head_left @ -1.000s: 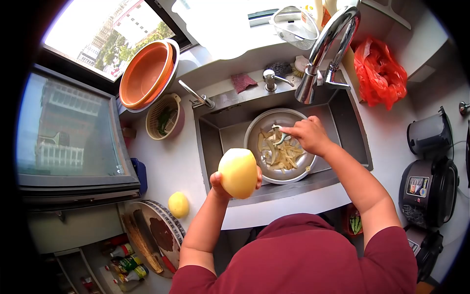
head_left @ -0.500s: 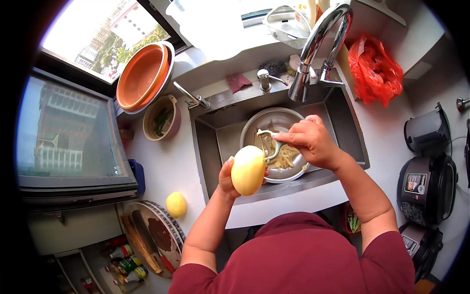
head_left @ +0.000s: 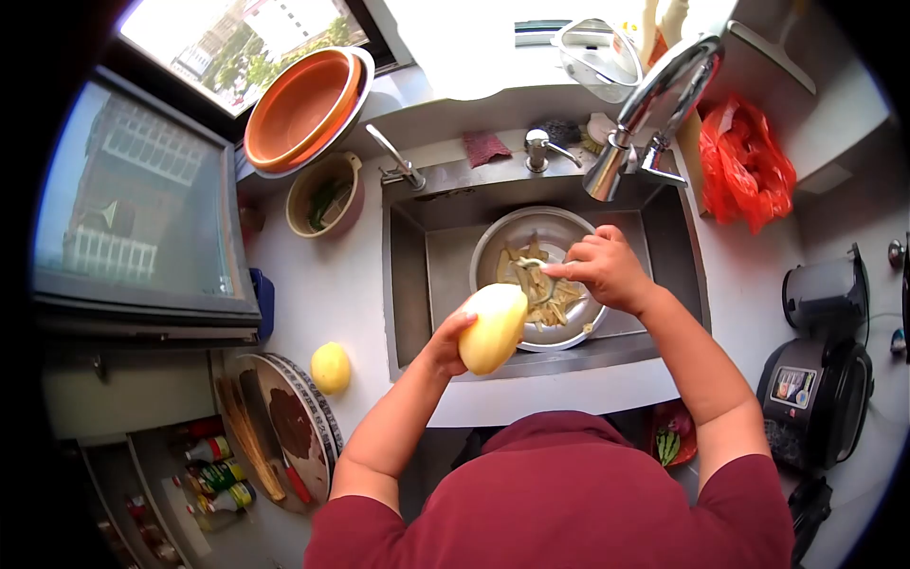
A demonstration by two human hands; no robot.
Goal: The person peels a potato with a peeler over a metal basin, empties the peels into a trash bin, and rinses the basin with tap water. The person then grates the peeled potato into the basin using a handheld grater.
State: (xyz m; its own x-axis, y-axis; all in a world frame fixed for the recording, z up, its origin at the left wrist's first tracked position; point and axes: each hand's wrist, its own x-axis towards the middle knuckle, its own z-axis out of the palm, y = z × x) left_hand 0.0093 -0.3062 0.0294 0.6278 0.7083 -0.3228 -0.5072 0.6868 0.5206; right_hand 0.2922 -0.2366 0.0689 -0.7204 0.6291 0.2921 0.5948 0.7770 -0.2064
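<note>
Head view: left hand curled partway round a yellow potato, which you hold up over the sink's front edge, tilted, bowl behind it. Your right hand is mostly closed, fingers pinching a pale peeler above the metal bowl; whether it touches the potato, can't tell. Peels lie in that bowl, inside the sink. Second yellow potato sits on the counter to your left, beside a round board.
</note>
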